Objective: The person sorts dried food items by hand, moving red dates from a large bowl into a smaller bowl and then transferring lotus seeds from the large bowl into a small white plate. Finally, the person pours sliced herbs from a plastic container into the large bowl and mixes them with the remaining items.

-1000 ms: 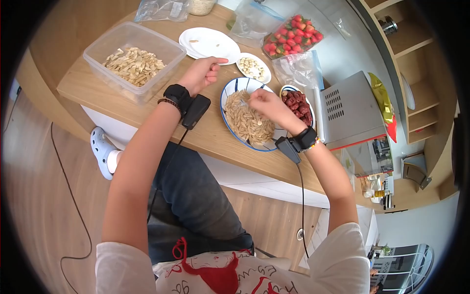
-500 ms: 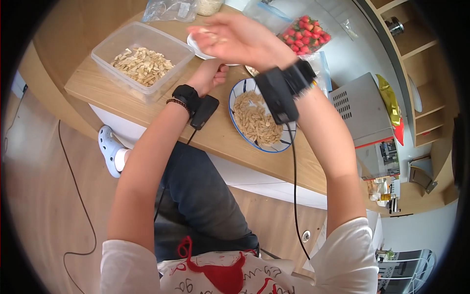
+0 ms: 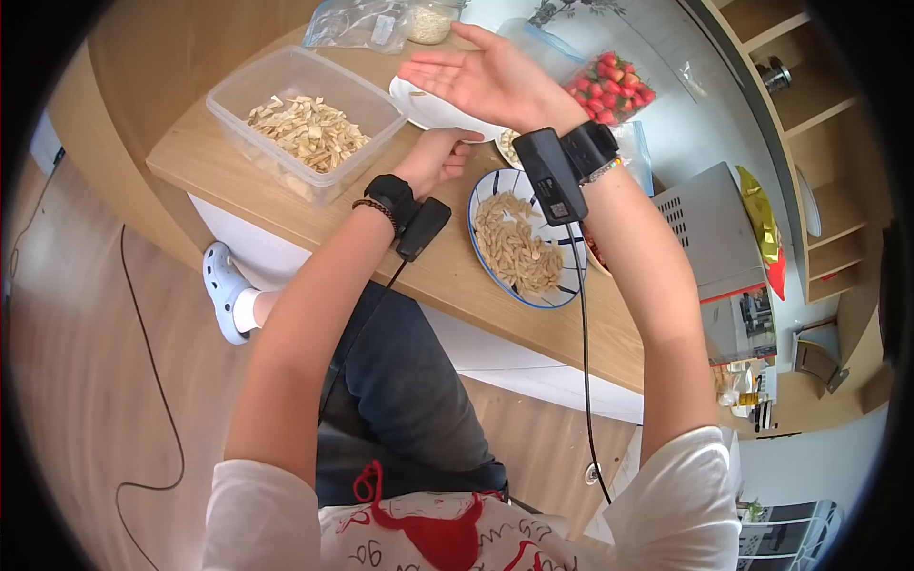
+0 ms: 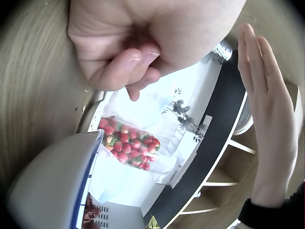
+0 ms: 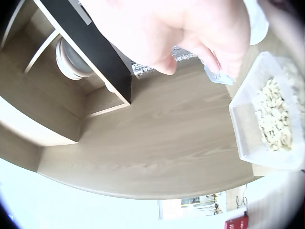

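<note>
The right hand (image 3: 500, 81) is raised over the table's far side, palm showing and fingers straight, with nothing in it. Below its fingers lies a white plate (image 3: 419, 107) bearing a small piece. At the plate's near edge rests the left hand (image 3: 443, 157); its fingers are loosely curled in the left wrist view, and no object shows in them. Tan oval pieces (image 3: 519, 247) fill much of a white bowl with a blue rim (image 3: 470, 219), right of the left hand. To that hand's left stands a clear plastic box (image 3: 228, 86) of pale dried slices (image 3: 309, 133).
A small white dish (image 3: 507, 150) of pale seeds is partly hidden by the right wrist. Red dates (image 4: 90, 212) sit beyond the bowl. Strawberries (image 3: 609, 90) in a clear pack, plastic bags (image 3: 352, 27) and a jar (image 3: 433, 24) stand at the back. A grey appliance (image 3: 709, 224) is at right.
The right hand has left the tan pieces in the bowl and risen left above the white plate. Pale pieces on its palm half a second ago are gone. The left hand has stayed near the plate.
</note>
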Available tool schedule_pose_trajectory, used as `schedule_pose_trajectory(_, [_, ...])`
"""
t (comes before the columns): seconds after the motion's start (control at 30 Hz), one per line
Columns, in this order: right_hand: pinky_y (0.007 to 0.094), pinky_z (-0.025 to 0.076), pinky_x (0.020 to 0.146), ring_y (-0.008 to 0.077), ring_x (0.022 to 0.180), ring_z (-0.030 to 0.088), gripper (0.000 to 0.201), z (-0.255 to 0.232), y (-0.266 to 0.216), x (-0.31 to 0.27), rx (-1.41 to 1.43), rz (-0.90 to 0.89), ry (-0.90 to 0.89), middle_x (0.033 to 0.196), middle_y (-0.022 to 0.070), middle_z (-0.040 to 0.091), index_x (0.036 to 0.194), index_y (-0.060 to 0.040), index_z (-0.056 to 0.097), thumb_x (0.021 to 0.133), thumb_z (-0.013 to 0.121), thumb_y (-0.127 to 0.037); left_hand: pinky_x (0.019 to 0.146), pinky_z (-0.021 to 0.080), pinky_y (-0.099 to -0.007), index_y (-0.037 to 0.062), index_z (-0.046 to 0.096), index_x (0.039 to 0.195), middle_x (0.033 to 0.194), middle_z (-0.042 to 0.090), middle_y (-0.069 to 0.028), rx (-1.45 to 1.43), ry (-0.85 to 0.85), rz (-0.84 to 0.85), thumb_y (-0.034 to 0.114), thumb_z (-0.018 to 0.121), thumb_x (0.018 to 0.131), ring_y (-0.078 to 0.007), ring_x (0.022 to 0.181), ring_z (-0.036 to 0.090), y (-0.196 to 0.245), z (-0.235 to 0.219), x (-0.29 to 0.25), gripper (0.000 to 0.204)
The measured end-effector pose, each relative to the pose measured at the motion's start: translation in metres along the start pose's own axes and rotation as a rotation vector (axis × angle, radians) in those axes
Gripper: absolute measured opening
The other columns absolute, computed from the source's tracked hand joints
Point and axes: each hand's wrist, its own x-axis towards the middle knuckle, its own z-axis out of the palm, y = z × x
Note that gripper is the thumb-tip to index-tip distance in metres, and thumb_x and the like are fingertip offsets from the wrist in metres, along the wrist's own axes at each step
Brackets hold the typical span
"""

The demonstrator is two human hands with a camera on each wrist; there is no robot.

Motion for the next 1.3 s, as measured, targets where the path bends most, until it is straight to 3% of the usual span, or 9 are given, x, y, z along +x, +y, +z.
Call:
schedule_pose_trajectory(0.13, [0.0368,0.036,0.106,0.0328,0.12,0.045,0.051,0.006,-0.005,-0.043,-0.225,-0.068,-0.059,0.128,0.0304,0.042,0.127,0.0153,0.034,0.098,0.039,-0.026,0.047,0.025,-0.0194,0.001,0.056,0.103,0.065,0.038,0.0057,-0.021,-0.015,0.008,0.014,0.04,0.091,-0.0049,0.052,0.029,0.001,-0.003,-0.004,0.025])
schedule_pose_trajectory(0.23, [0.0307,0.046,0.092,0.0187,0.1,0.059,0.043,-0.01,0.006,-0.091,-0.655,0.023,-0.002,0.113,0.016,0.059,0.125,0.0065,0.046,0.097,0.044,-0.026,0.046,0.024,-0.0197,-0.0005,0.056,0.104,0.064,0.037,0.0056,-0.025,0.037,0.077,0.013,0.04,0.091,-0.0049,0.051,0.028,-0.004,0.0,0.0,0.025])
schedule_pose_trajectory(0.33, [0.0272,0.046,0.084,0.0131,0.094,0.059,0.034,-0.035,0.023,-0.135,-1.141,0.242,0.067,0.104,0.0057,0.062,0.119,-0.0033,0.054,0.087,0.054,-0.013,0.044,0.023,-0.0201,-0.0015,0.056,0.105,0.064,0.037,0.0054,-0.005,-0.011,0.021,0.012,0.042,0.091,-0.005,0.051,0.027,0.0,-0.002,-0.003,0.024])
schedule_pose_trajectory(0.4, [0.0274,0.046,0.081,0.012,0.089,0.059,0.029,-0.061,0.036,-0.153,-1.559,0.299,0.139,0.096,0.0062,0.063,0.11,-0.0026,0.057,0.083,0.061,-0.013,0.043,0.023,-0.0204,-0.0022,0.057,0.106,0.065,0.037,0.005,-0.027,0.009,0.007,0.012,0.043,0.091,-0.0054,0.051,0.026,0.001,-0.001,-0.004,0.024])
schedule_pose_trajectory(0.5, [0.0263,0.047,0.07,0.0103,0.077,0.059,0.022,-0.09,0.049,-0.168,-1.688,0.253,0.098,0.085,0.0052,0.062,0.1,-0.0011,0.059,0.081,0.066,-0.012,0.044,0.023,-0.0203,-0.0024,0.057,0.107,0.065,0.037,0.0048,-0.023,0.022,0.004,0.012,0.043,0.092,-0.0056,0.052,0.026,0.001,-0.004,-0.002,0.025])
schedule_pose_trajectory(0.63, [0.0235,0.046,0.056,0.0078,0.06,0.057,0.014,-0.096,0.065,-0.177,-1.342,0.327,0.271,0.074,0.0028,0.061,0.09,-0.0006,0.06,0.082,0.066,-0.011,0.044,0.024,-0.02,-0.0025,0.057,0.107,0.066,0.036,0.0047,-0.016,0.02,0.016,0.011,0.042,0.092,-0.0056,0.052,0.027,0.001,-0.004,-0.002,0.025])
schedule_pose_trajectory(0.73, [0.024,0.047,0.061,0.0091,0.065,0.059,0.015,-0.097,0.065,-0.18,-1.326,0.299,0.259,0.076,0.0031,0.062,0.091,-0.0001,0.061,0.082,0.065,-0.011,0.044,0.024,-0.02,-0.0026,0.057,0.108,0.066,0.037,0.0047,-0.007,0.037,0.019,0.011,0.042,0.092,-0.0055,0.052,0.027,0.001,-0.005,-0.003,0.026])
schedule_pose_trajectory(0.93, [0.0245,0.048,0.07,0.0109,0.076,0.059,0.021,-0.097,0.072,-0.185,-1.504,0.084,0.256,0.08,0.0033,0.062,0.098,0.0006,0.061,0.083,0.065,-0.014,0.041,0.021,-0.0191,-0.0031,0.053,0.11,0.062,0.035,0.0054,-0.027,0.047,0.0,0.011,0.044,0.093,-0.0043,0.048,0.024,0.002,0.0,-0.002,0.024])
schedule_pose_trajectory(1.3, [0.0239,0.046,0.068,0.0105,0.07,0.058,0.02,-0.093,0.068,-0.176,-1.615,0.062,0.31,0.075,0.0072,0.064,0.095,0.005,0.063,0.086,0.061,-0.013,0.043,0.023,-0.0194,-0.0035,0.054,0.111,0.064,0.036,0.0049,0.003,0.032,0.019,0.011,0.041,0.093,-0.0049,0.05,0.025,0.003,0.0,-0.007,0.026])
